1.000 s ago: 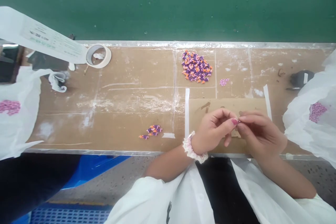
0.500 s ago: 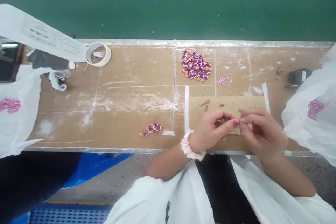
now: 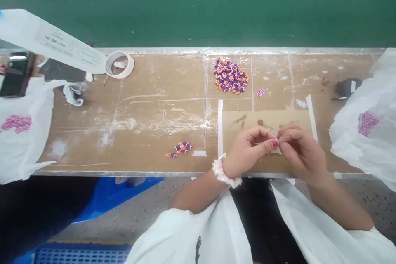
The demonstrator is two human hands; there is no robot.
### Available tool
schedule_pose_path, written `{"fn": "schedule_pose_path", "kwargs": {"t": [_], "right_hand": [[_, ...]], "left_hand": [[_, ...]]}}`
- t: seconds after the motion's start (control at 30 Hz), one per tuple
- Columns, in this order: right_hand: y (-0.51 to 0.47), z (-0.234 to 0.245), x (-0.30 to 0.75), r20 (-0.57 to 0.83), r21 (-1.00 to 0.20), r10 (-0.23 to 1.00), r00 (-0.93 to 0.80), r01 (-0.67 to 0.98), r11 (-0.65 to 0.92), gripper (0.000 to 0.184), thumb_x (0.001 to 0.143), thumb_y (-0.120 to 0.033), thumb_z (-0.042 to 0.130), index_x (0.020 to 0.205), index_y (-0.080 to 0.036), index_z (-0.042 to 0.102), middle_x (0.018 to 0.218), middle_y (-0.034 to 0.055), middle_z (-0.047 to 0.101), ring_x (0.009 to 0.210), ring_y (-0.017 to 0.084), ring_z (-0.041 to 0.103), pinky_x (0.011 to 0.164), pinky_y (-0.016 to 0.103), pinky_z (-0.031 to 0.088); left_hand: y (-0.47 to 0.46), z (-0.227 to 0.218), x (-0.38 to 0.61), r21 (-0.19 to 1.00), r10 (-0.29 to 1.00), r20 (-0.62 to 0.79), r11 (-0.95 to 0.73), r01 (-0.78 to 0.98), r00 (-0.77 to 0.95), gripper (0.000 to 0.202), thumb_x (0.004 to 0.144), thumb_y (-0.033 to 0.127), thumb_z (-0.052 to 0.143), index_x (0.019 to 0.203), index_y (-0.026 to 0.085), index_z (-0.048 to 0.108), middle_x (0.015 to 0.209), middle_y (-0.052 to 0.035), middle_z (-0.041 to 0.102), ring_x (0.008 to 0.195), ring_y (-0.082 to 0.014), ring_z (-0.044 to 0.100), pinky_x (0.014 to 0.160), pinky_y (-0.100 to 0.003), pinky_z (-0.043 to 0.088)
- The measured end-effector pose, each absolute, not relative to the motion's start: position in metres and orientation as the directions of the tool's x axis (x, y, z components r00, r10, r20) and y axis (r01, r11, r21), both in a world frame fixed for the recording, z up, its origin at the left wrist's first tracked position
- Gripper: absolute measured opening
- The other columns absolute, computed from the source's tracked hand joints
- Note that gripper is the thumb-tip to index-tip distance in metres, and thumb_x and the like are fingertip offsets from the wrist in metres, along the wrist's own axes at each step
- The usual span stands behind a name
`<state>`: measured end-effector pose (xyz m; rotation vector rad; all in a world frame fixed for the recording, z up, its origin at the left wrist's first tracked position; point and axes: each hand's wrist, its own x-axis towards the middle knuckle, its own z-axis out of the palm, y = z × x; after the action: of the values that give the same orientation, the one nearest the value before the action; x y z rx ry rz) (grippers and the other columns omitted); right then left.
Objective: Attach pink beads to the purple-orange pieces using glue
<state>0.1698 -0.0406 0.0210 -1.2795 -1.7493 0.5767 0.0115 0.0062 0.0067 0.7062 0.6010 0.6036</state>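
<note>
My left hand [image 3: 250, 150] and my right hand [image 3: 300, 152] meet fingertip to fingertip over a taped-down cardboard sheet [image 3: 266, 119] near the front edge of the brown worktable [image 3: 148, 111]. Both are pinched on something tiny between them that I cannot make out. A frilly pink band sits on my left wrist. A big heap of purple and orange pieces [image 3: 230, 77] lies at the back of the table. A small cluster of the same pieces [image 3: 181, 148] rests to the left of my hands. A little patch of pink bits [image 3: 262, 92] lies beside the big heap.
A roll of tape [image 3: 119, 64] sits at the back left beside a printed white bag [image 3: 52, 45]. White plastic bags with pink contents lie at the left [image 3: 21, 132] and right [image 3: 365, 132]. A dark object [image 3: 345, 88] rests at the back right. A blue crate [image 3: 102, 202] stands below.
Both hands stay pinched together and have shifted a little leftward and toward the back of the cardboard sheet. Everything else on the table lies unchanged.
</note>
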Motion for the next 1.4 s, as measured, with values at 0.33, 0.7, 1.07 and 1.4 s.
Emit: {"fn": "schedule_pose_path", "kwargs": {"t": [0.33, 0.7, 1.07, 1.4], "right_hand": [[-0.053, 0.026, 0.181, 0.445, -0.446, 0.839, -0.314, 0.735, 0.511, 0.015, 0.091, -0.009, 0.057, 0.097, -0.022, 0.055, 0.093, 0.0062, 0.062, 0.072, 0.015, 0.060, 0.058, 0.027, 0.049], [-0.060, 0.030, 0.160, 0.497, -0.752, 0.867, 0.037, 0.518, 0.409, 0.036, 0.081, 0.003, 0.064, 0.104, -0.024, 0.057, 0.090, 0.0025, 0.063, 0.074, 0.014, 0.062, 0.055, 0.023, 0.053], [-0.058, 0.031, 0.159, 0.332, -0.875, 0.942, 0.049, 0.390, 0.288, 0.029, 0.082, -0.001, 0.059, 0.098, -0.025, 0.059, 0.088, 0.0030, 0.064, 0.078, 0.016, 0.065, 0.055, 0.023, 0.052], [-0.052, 0.032, 0.166, 0.156, -0.976, 0.987, 0.027, 0.159, 0.149, 0.021, 0.086, -0.004, 0.058, 0.092, -0.024, 0.062, 0.083, 0.0024, 0.061, 0.074, 0.013, 0.061, 0.051, 0.020, 0.048]], "left_hand": [[0.009, 0.015, -0.001, 0.866, 0.671, -0.283, 0.486, -0.118, 0.686, 0.029, 0.078, 0.043, 0.073, 0.078, 0.014, 0.067, 0.068, -0.0006, 0.064, 0.058, -0.0066, 0.053, 0.056, -0.020, 0.045], [0.003, 0.010, 0.006, 0.833, 0.642, -0.199, 0.509, -0.218, 0.741, 0.032, 0.085, 0.045, 0.065, 0.079, 0.014, 0.058, 0.068, 0.0016, 0.056, 0.051, -0.0035, 0.044, 0.049, -0.018, 0.038], [0.001, 0.005, 0.006, 0.926, 0.773, 0.312, -0.376, 0.003, 0.552, 0.020, 0.094, 0.028, 0.052, 0.076, 0.018, 0.056, 0.069, 0.0001, 0.061, 0.064, -0.0093, 0.054, 0.062, -0.022, 0.048], [0.005, -0.001, 0.003, 0.713, 0.643, 0.581, -0.697, 0.068, 0.498, 0.011, 0.094, 0.020, 0.053, 0.085, 0.016, 0.058, 0.078, -0.0039, 0.068, 0.071, -0.0112, 0.062, 0.069, -0.023, 0.054]]}}
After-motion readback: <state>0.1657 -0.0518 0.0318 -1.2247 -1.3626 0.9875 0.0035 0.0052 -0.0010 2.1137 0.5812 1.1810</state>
